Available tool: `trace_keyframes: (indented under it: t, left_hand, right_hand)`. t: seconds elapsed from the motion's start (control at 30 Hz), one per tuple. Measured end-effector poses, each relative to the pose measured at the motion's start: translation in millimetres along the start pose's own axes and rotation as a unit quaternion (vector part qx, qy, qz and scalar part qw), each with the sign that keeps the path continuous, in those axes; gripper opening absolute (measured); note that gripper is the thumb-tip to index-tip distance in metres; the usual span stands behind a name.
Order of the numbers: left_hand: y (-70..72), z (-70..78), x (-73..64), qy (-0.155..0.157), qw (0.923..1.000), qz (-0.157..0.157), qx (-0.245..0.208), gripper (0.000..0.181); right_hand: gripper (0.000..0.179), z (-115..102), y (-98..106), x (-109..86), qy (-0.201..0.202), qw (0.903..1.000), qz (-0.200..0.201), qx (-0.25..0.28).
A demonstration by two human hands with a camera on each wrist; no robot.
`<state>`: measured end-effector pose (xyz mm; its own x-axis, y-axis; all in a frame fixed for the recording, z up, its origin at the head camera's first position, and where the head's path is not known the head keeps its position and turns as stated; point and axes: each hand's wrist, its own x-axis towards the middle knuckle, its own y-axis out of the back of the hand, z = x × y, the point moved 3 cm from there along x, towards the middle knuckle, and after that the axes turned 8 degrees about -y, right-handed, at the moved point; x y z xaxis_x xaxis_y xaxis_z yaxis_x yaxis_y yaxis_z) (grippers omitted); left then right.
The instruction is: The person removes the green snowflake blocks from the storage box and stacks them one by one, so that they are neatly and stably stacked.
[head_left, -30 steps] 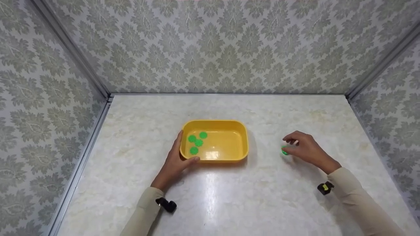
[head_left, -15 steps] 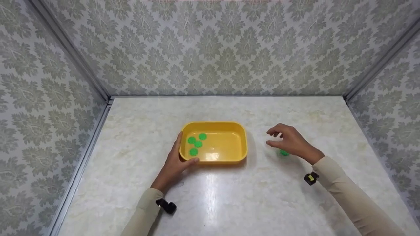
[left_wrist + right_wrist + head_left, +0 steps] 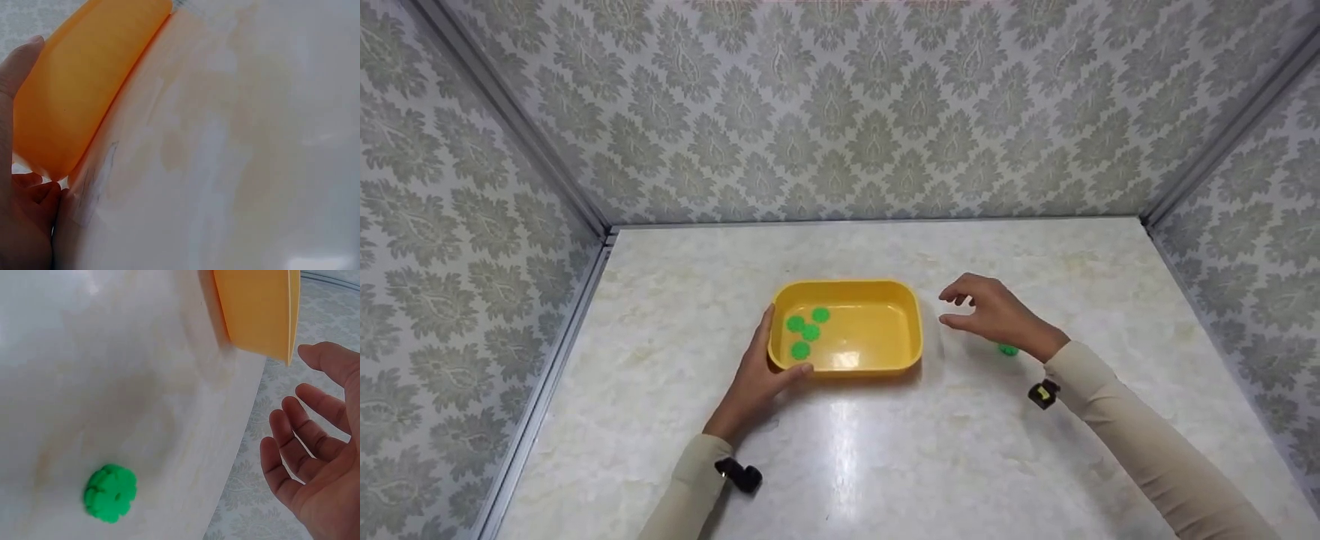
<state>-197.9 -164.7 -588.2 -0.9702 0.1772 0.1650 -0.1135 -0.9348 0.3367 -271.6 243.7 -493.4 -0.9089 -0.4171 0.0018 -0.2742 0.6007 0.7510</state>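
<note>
A yellow rectangular plastic tub [image 3: 877, 360] stands on the table, with several flat green notched discs [image 3: 811, 332] at its left end. My left hand [image 3: 755, 375] grips the tub's left front corner, thumb along the front rim and fingers along the left side; the left wrist view shows the thumb against its orange-looking wall [image 3: 73, 84]. To the right of the tub my right hand [image 3: 990, 309] hovers with parted, loosely bent fingers and nothing between them. Below it on the table lies a thick green notched piece [image 3: 111, 493], like a stack of discs, partly hidden by the wrist in the head view.
The pale marbled table [image 3: 840, 442] reflects a bright light in front of the tub. Patterned wall panels [image 3: 840, 112] with grey metal edging enclose it at the back and both sides. Black cameras [image 3: 1042, 394] sit on both wrists.
My right hand has moved left, away from the green piece and towards the tub. That piece stays on the table. My left hand keeps its grip on the tub.
</note>
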Motion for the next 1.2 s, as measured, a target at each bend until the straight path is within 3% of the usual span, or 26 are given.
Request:
trace_keyframes:
  t: [0.9, 1.2]
  left_hand:
    - [1.4, -3.6, -1.6, -0.007, 1.0, 0.005, 0.0, 0.122]
    - [0.8, -3.4, 1.2, -0.011, 0.9999, 0.001, 0.001, 0.124]
  right_hand:
    - [0.035, -42, -31, 38.3, 0.043, 0.9977, -0.043, 0.03]
    - [0.033, -56, -40, 48.3, 0.057, 0.9968, -0.056, 0.008]
